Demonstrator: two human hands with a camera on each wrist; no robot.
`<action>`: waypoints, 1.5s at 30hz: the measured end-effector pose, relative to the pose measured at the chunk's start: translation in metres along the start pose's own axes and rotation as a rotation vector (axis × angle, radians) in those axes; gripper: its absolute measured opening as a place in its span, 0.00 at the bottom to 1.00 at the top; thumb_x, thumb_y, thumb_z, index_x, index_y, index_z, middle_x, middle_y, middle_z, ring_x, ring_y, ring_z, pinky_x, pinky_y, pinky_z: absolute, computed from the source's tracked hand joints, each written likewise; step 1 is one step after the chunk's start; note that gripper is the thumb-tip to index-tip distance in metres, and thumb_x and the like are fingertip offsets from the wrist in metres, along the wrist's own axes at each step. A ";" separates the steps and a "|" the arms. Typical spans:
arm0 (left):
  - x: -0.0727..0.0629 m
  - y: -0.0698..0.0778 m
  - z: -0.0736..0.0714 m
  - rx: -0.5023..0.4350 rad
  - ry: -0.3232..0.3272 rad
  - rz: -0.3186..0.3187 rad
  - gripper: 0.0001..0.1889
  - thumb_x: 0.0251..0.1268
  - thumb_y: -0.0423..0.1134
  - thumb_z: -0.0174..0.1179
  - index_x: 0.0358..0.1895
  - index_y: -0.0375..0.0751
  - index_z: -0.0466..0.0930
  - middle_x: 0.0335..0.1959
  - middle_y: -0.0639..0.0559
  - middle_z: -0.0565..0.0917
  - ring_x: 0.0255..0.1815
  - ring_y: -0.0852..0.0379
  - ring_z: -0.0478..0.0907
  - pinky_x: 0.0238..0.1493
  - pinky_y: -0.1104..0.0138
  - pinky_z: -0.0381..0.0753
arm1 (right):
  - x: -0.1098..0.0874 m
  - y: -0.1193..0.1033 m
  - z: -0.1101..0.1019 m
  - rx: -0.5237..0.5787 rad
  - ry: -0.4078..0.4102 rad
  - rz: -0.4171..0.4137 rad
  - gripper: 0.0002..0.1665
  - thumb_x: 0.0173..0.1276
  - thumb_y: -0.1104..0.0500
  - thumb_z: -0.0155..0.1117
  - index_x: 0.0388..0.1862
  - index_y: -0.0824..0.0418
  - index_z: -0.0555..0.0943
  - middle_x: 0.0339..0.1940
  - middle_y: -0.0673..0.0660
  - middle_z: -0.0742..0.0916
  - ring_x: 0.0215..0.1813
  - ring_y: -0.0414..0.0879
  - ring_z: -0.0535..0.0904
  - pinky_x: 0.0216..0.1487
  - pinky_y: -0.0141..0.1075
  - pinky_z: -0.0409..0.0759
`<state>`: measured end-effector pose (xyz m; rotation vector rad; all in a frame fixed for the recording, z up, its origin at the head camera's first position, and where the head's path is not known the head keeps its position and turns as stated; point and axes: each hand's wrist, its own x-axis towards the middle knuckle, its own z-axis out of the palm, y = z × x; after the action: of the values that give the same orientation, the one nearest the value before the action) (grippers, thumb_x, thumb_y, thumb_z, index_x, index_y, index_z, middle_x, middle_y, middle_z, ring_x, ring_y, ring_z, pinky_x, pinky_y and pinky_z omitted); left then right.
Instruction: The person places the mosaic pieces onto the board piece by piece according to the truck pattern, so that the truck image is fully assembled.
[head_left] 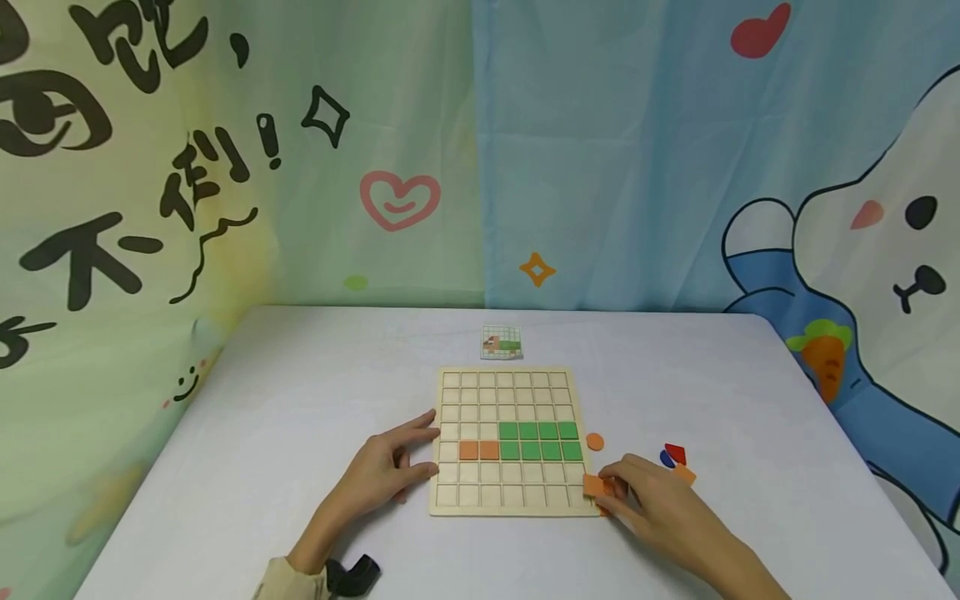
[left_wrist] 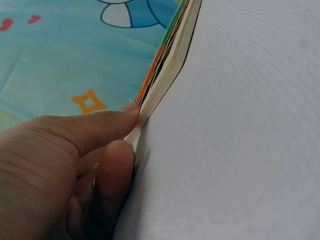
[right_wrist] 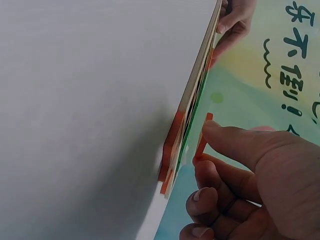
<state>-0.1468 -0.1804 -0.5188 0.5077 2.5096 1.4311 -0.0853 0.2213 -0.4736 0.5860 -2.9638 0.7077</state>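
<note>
A pale wooden grid board (head_left: 517, 389) lies flat, with two rows of green square tiles (head_left: 528, 431) and two orange tiles (head_left: 478, 450) set in its cells. My left hand (head_left: 378, 468) rests at the board's left edge, finger and thumb tips spread along it. In the left wrist view the thumb tip touches that edge. Between thumb and index finger my right hand (head_left: 660, 508) pinches an orange square tile (right_wrist: 202, 140). This tile overlaps the lower right corner of the board in the head view, and shows raised off it in the right wrist view.
Behind the board lies a small pattern card (head_left: 501, 342). To the right are an orange round piece (head_left: 595, 442), a red piece (head_left: 676, 453), a blue piece (head_left: 666, 459) and another orange piece (head_left: 685, 474). More orange pieces (right_wrist: 172, 137) sit against the board's edge. A printed curtain (head_left: 600, 150) hangs behind the table.
</note>
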 end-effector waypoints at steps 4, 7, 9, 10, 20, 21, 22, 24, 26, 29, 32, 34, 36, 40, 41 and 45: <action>0.000 0.000 0.000 0.002 -0.001 0.000 0.30 0.66 0.43 0.75 0.71 0.42 0.80 0.81 0.50 0.72 0.11 0.58 0.75 0.24 0.70 0.75 | 0.006 -0.004 0.003 0.000 0.013 -0.016 0.11 0.65 0.54 0.80 0.44 0.53 0.87 0.29 0.35 0.74 0.33 0.27 0.69 0.34 0.23 0.71; 0.001 0.000 0.000 0.004 -0.001 -0.002 0.30 0.66 0.43 0.75 0.71 0.42 0.80 0.81 0.51 0.72 0.10 0.58 0.75 0.25 0.70 0.75 | 0.010 -0.007 0.004 0.003 0.020 -0.028 0.12 0.65 0.54 0.80 0.45 0.52 0.87 0.29 0.35 0.74 0.32 0.26 0.68 0.33 0.24 0.71; 0.001 0.000 0.000 0.006 -0.001 -0.001 0.30 0.66 0.44 0.75 0.71 0.42 0.80 0.81 0.51 0.72 0.10 0.58 0.75 0.26 0.70 0.75 | 0.013 -0.008 0.005 0.004 0.021 -0.040 0.12 0.66 0.54 0.80 0.45 0.52 0.87 0.29 0.36 0.74 0.32 0.26 0.67 0.33 0.24 0.71; 0.001 0.000 0.000 0.007 0.000 -0.002 0.30 0.66 0.44 0.75 0.71 0.43 0.80 0.81 0.51 0.72 0.10 0.58 0.75 0.26 0.71 0.75 | 0.014 -0.009 0.005 0.007 0.020 -0.046 0.12 0.66 0.54 0.79 0.45 0.52 0.87 0.29 0.36 0.73 0.32 0.26 0.67 0.33 0.24 0.70; 0.000 -0.002 0.000 0.000 0.000 -0.019 0.30 0.65 0.44 0.75 0.71 0.43 0.81 0.82 0.51 0.71 0.11 0.57 0.75 0.24 0.69 0.75 | 0.028 -0.019 0.011 0.018 -0.015 -0.075 0.12 0.68 0.53 0.78 0.46 0.55 0.87 0.28 0.39 0.74 0.30 0.27 0.65 0.33 0.24 0.70; 0.000 -0.002 0.000 -0.001 0.000 -0.018 0.30 0.65 0.44 0.75 0.70 0.43 0.81 0.82 0.51 0.71 0.11 0.57 0.75 0.24 0.69 0.75 | 0.029 -0.021 0.011 0.014 -0.018 -0.077 0.12 0.68 0.53 0.78 0.46 0.55 0.87 0.29 0.40 0.74 0.30 0.27 0.65 0.33 0.24 0.69; 0.000 -0.002 0.000 -0.002 -0.001 -0.017 0.30 0.65 0.43 0.75 0.70 0.43 0.81 0.82 0.51 0.71 0.11 0.57 0.75 0.24 0.69 0.75 | 0.031 -0.022 0.012 0.008 -0.022 -0.076 0.12 0.68 0.53 0.78 0.46 0.55 0.87 0.29 0.40 0.74 0.30 0.27 0.64 0.33 0.24 0.69; 0.000 -0.002 0.000 0.000 0.000 -0.013 0.30 0.66 0.43 0.75 0.70 0.43 0.81 0.81 0.51 0.71 0.11 0.57 0.75 0.24 0.70 0.75 | 0.034 -0.025 0.013 -0.005 -0.028 -0.073 0.13 0.67 0.52 0.78 0.47 0.55 0.87 0.29 0.40 0.74 0.30 0.28 0.65 0.33 0.24 0.69; 0.001 -0.002 0.000 0.002 0.001 -0.008 0.30 0.66 0.43 0.75 0.70 0.43 0.81 0.81 0.50 0.72 0.11 0.57 0.75 0.24 0.70 0.75 | 0.036 -0.028 0.013 -0.024 -0.034 -0.072 0.13 0.68 0.52 0.78 0.46 0.55 0.87 0.29 0.40 0.74 0.32 0.29 0.66 0.34 0.25 0.69; 0.001 -0.002 0.000 0.006 0.003 -0.003 0.30 0.65 0.43 0.75 0.70 0.43 0.81 0.81 0.50 0.72 0.10 0.58 0.75 0.24 0.70 0.75 | 0.040 -0.032 0.015 -0.044 -0.037 -0.083 0.12 0.68 0.53 0.78 0.45 0.54 0.87 0.30 0.40 0.75 0.34 0.30 0.67 0.35 0.25 0.70; 0.001 -0.002 0.001 0.004 0.003 -0.002 0.30 0.65 0.43 0.75 0.70 0.43 0.81 0.81 0.51 0.72 0.10 0.58 0.75 0.24 0.70 0.75 | 0.043 -0.035 0.018 -0.049 -0.037 -0.095 0.12 0.68 0.52 0.77 0.45 0.54 0.87 0.30 0.40 0.76 0.34 0.31 0.67 0.35 0.26 0.72; 0.001 -0.002 0.001 0.008 0.004 -0.004 0.30 0.65 0.43 0.75 0.70 0.43 0.81 0.81 0.51 0.72 0.10 0.58 0.75 0.24 0.70 0.75 | 0.045 -0.037 0.020 -0.054 -0.043 -0.096 0.13 0.69 0.51 0.77 0.47 0.55 0.87 0.30 0.40 0.76 0.34 0.31 0.67 0.35 0.26 0.73; 0.001 -0.002 0.000 0.009 0.003 -0.006 0.30 0.65 0.43 0.75 0.70 0.43 0.81 0.81 0.51 0.72 0.10 0.58 0.75 0.24 0.70 0.75 | 0.048 -0.039 0.022 -0.052 -0.050 -0.097 0.14 0.69 0.50 0.77 0.47 0.56 0.88 0.30 0.41 0.77 0.33 0.31 0.68 0.35 0.26 0.73; 0.000 -0.002 0.000 0.003 0.002 -0.005 0.30 0.66 0.44 0.75 0.70 0.43 0.81 0.81 0.51 0.72 0.10 0.58 0.75 0.23 0.70 0.75 | 0.053 -0.043 0.025 -0.034 -0.059 -0.115 0.14 0.69 0.51 0.77 0.48 0.56 0.88 0.30 0.41 0.77 0.33 0.30 0.69 0.36 0.26 0.74; 0.000 -0.001 0.000 0.000 0.001 -0.005 0.30 0.66 0.44 0.75 0.70 0.42 0.81 0.81 0.50 0.71 0.10 0.58 0.75 0.23 0.70 0.75 | 0.054 -0.044 0.026 -0.027 -0.059 -0.119 0.13 0.69 0.51 0.76 0.47 0.56 0.87 0.30 0.41 0.78 0.33 0.30 0.69 0.35 0.26 0.74; 0.001 -0.002 0.001 -0.001 0.002 -0.002 0.30 0.66 0.43 0.75 0.70 0.42 0.81 0.81 0.50 0.72 0.10 0.58 0.74 0.22 0.70 0.74 | 0.058 -0.050 0.029 -0.015 -0.063 -0.120 0.13 0.70 0.51 0.76 0.48 0.56 0.88 0.31 0.42 0.78 0.33 0.31 0.69 0.34 0.26 0.73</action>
<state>-0.1476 -0.1806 -0.5205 0.5044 2.5101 1.4325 -0.1194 0.1467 -0.4710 0.7918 -2.9566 0.6675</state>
